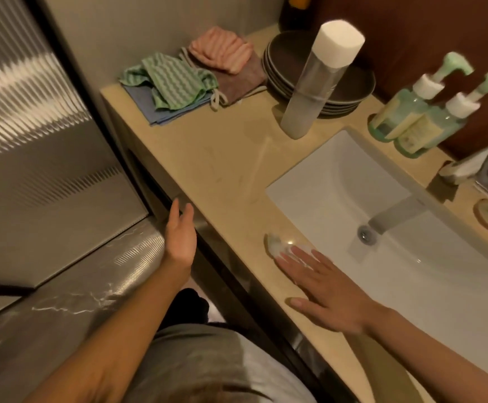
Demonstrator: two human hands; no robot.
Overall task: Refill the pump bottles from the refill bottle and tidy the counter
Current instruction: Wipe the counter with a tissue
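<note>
Both grips spread empty: left hand [180, 239] off the counter [207, 158], right hand [330, 292] on it.

the right hand [330, 289] lies flat on the counter [207, 164] at the front corner of the sink [338, 175], its straight fingertips on a small pale blob [276, 245], while the left hand [180, 237] hangs open just off the counter's front edge. a clear refill bottle [315, 85] with a white cap stands before a stack of dark plates [283, 62], with folded cloths [178, 80] to their left. two green pump bottles [393, 114] stand side by side behind the sink.
</note>
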